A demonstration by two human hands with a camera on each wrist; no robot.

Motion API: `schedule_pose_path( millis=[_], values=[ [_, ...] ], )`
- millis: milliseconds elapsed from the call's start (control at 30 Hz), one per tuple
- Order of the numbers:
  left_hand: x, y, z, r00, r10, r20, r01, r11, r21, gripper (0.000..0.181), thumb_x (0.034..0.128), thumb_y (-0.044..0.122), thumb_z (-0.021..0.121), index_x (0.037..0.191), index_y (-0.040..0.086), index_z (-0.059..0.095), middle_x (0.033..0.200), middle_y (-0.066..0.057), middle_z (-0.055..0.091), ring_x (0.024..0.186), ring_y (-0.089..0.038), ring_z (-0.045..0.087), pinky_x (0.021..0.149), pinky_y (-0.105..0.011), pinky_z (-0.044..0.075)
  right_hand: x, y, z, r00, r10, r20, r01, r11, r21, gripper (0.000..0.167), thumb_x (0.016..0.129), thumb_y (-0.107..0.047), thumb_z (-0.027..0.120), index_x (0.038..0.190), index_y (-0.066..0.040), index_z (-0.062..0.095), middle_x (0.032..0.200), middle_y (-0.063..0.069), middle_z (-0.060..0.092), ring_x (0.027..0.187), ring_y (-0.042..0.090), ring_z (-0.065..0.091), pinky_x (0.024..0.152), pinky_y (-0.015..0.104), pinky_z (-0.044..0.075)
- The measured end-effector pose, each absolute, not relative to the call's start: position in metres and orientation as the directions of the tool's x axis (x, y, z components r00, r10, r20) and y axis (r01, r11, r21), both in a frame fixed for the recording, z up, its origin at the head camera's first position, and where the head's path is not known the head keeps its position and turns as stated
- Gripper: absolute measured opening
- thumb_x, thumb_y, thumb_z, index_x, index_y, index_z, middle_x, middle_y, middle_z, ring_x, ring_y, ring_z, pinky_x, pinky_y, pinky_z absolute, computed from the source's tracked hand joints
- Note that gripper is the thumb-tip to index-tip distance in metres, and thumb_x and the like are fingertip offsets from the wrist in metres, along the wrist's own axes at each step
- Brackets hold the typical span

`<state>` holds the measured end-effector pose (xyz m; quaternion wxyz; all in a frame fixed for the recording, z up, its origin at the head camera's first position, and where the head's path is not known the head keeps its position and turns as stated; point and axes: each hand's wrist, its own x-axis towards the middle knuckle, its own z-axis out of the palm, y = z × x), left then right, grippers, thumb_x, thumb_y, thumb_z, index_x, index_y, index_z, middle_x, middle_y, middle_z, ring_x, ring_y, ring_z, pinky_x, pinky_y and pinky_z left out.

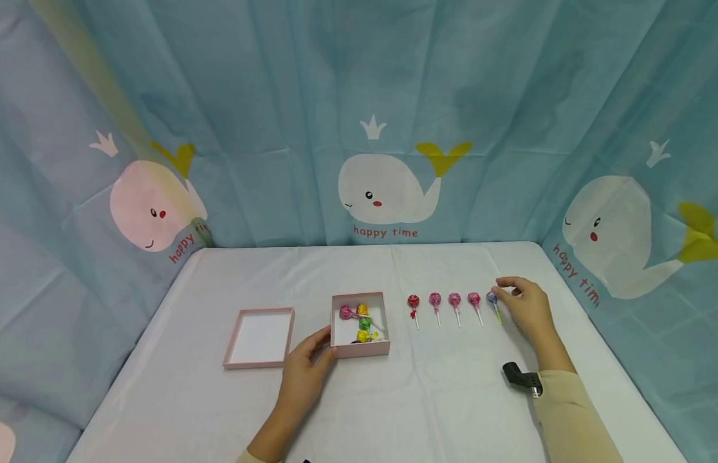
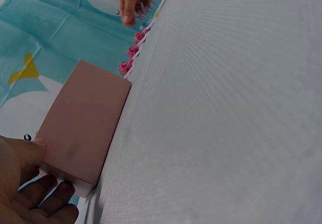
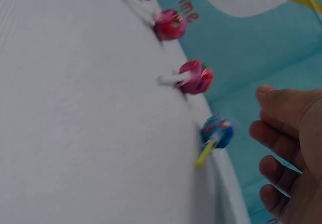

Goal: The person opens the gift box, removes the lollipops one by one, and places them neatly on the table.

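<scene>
While the left hand (image 1: 303, 373) grips the box (image 1: 361, 350) by its near left corner, the right hand (image 1: 527, 310) is well right of it, fingers slightly parted just beside the blue pop (image 1: 493, 298), no pinch visible. Blue pop ends the row right of the box; more pops (image 1: 365, 323) inside. Looks like row placement; next probably calls for clearing blue, then a light pinch inside the box.
</scene>
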<state>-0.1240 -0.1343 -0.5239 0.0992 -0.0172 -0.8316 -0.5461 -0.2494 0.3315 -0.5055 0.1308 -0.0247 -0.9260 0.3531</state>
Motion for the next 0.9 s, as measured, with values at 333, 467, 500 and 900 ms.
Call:
schedule_pose_path(
  millis=[333,467,500,900],
  values=[
    [-0.123,-0.133,-0.524,-0.981,-0.088,0.174,0.125,0.403,0.906,0.05,0.0934,0.025,0.076,0.141,0.016,0.062,0.139,0.002,0.065,0.135,-0.017,0.057,0.11,-0.034,0.049,-0.241,0.315,-0.467,-0.924,0.072,0.375,-0.208,0.73,-0.652,0.036,0.1,-0.035,0.069,0.124,-0.009,0.071,0.121,0.014,0.069,0.101,0.022,0.052,0.08,0.03,0.041],
    [-0.124,-0.133,-0.523,-0.981,-0.087,0.171,0.121,0.41,0.904,0.05,0.0941,0.024,0.076,0.142,0.015,0.062,0.139,0.001,0.065,0.135,-0.016,0.057,0.11,-0.033,0.049,-0.239,0.301,-0.457,-0.916,0.03,0.401,-0.258,0.721,-0.643,0.034,0.099,-0.033,0.07,0.124,-0.01,0.072,0.121,0.013,0.069,0.101,0.022,0.053,0.082,0.031,0.043],
    [-0.124,-0.133,-0.523,-0.981,-0.088,0.171,0.12,0.412,0.903,0.05,0.0942,0.023,0.076,0.142,0.014,0.062,0.138,0.001,0.065,0.135,-0.017,0.057,0.11,-0.033,0.049,-0.239,0.297,-0.454,-0.914,0.017,0.406,-0.272,0.717,-0.642,0.033,0.099,-0.032,0.071,0.123,-0.01,0.072,0.12,0.013,0.069,0.101,0.023,0.053,0.082,0.033,0.044],
    [-0.123,-0.133,-0.521,-0.986,-0.092,0.142,0.098,0.375,0.922,0.052,0.0926,0.019,0.078,0.141,0.014,0.062,0.138,-0.001,0.066,0.134,-0.016,0.058,0.11,-0.029,0.048,-0.243,0.241,-0.427,-0.884,-0.176,0.433,-0.435,0.647,-0.626,0.026,0.094,-0.024,0.078,0.117,-0.012,0.074,0.116,0.004,0.073,0.103,0.02,0.054,0.086,0.042,0.047]
  ],
)
